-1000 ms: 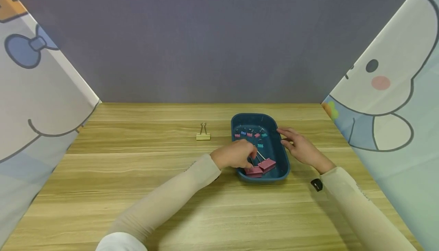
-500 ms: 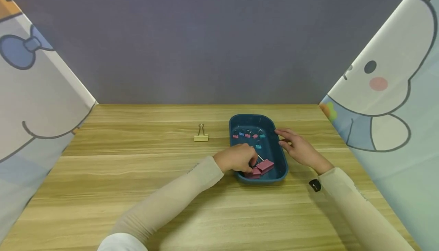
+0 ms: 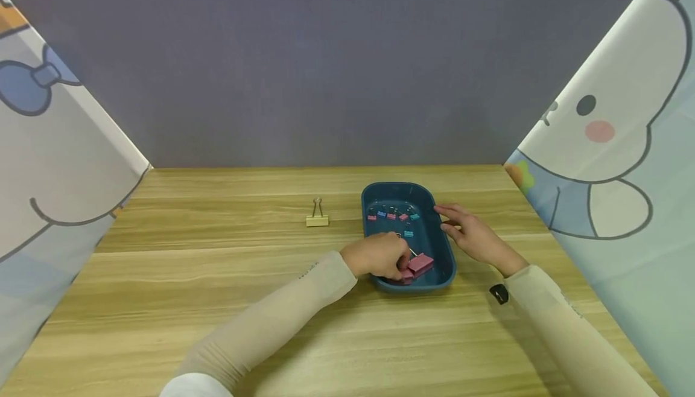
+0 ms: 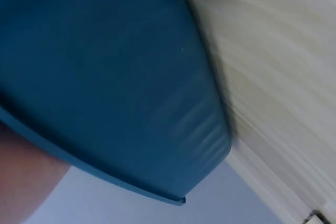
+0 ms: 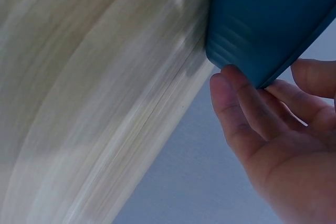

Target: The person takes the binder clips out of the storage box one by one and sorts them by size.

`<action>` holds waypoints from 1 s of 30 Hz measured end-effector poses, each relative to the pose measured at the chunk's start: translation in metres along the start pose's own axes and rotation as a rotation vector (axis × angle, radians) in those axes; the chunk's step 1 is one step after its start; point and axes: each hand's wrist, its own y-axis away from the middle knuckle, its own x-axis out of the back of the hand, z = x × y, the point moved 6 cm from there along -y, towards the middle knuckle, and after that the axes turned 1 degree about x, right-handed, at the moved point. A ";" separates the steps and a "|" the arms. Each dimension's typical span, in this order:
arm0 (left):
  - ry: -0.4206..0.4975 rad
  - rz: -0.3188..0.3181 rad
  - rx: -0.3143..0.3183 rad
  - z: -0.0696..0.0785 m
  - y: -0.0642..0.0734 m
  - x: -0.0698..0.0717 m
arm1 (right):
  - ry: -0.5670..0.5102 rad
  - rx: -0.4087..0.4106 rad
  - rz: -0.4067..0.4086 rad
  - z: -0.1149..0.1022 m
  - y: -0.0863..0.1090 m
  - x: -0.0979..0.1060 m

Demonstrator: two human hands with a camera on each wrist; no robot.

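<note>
My left hand reaches into the dark blue plastic tray from its left side. Curled fingers and thumb pinch a large pink binder clip, which the hand partly covers. Right beside it lies another large pink binder clip with its wire handle pointing back. On the tray's right side, my right hand rests its extended fingers against the rim and outer wall. In the right wrist view its fingers lie along the tray's corner. The left wrist view shows mostly the tray's outside wall.
Several small binder clips, among them a blue one and a teal one, lie toward the back of the tray. A yellow binder clip stands on the wooden table left of it. A grey panel closes off the back.
My left hand has shifted slightly right and lower inside the tray, covering more of the front pink binder clip. The right hand stays at the tray's side.
</note>
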 end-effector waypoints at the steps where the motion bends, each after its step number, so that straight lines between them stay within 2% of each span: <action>1: -0.006 0.000 0.000 0.000 0.000 -0.001 | -0.001 -0.001 -0.003 0.000 0.000 0.000; 7: -0.054 0.005 0.010 0.001 -0.003 -0.004 | -0.008 -0.001 -0.010 0.003 0.000 -0.002; 15: -0.070 0.014 0.017 0.000 -0.005 -0.005 | -0.013 0.000 -0.005 0.004 0.001 -0.003; 30: -0.150 0.078 0.067 0.002 0.001 0.001 | -0.006 0.012 0.007 0.001 0.001 -0.002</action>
